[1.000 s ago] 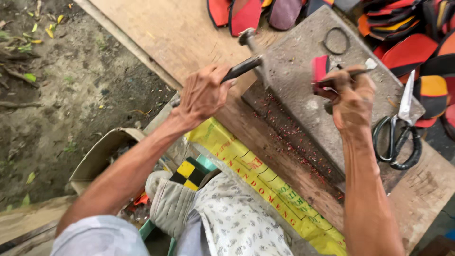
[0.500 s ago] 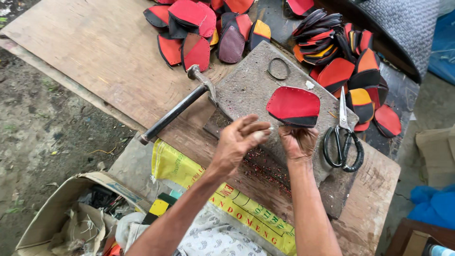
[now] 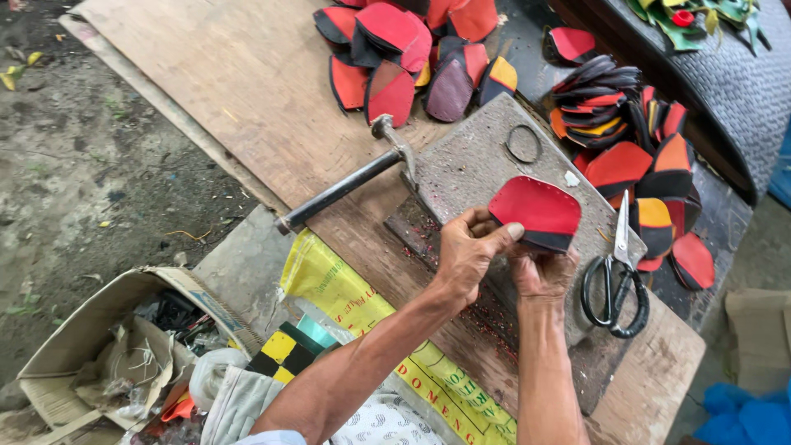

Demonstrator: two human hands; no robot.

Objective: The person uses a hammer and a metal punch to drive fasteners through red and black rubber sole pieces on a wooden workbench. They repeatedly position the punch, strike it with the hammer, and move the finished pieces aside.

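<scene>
Head view: left hand (image 3: 470, 255) and right hand (image 3: 540, 268) pinch the red piece (image 3: 535, 210) over the slab (image 3: 486, 161); hammer (image 3: 350, 185) lies beside, likely wanted next.

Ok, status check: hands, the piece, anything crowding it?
Left hand and right hand both pinch the red-and-black piece over the grey block. Hammer lies left, scissors right, both apart.

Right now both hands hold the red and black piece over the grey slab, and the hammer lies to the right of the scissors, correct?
Not quite. In the head view the hammer lies left of the scissors, across the grey slab. Both the left hand and right hand do hold the red and black piece.
</scene>
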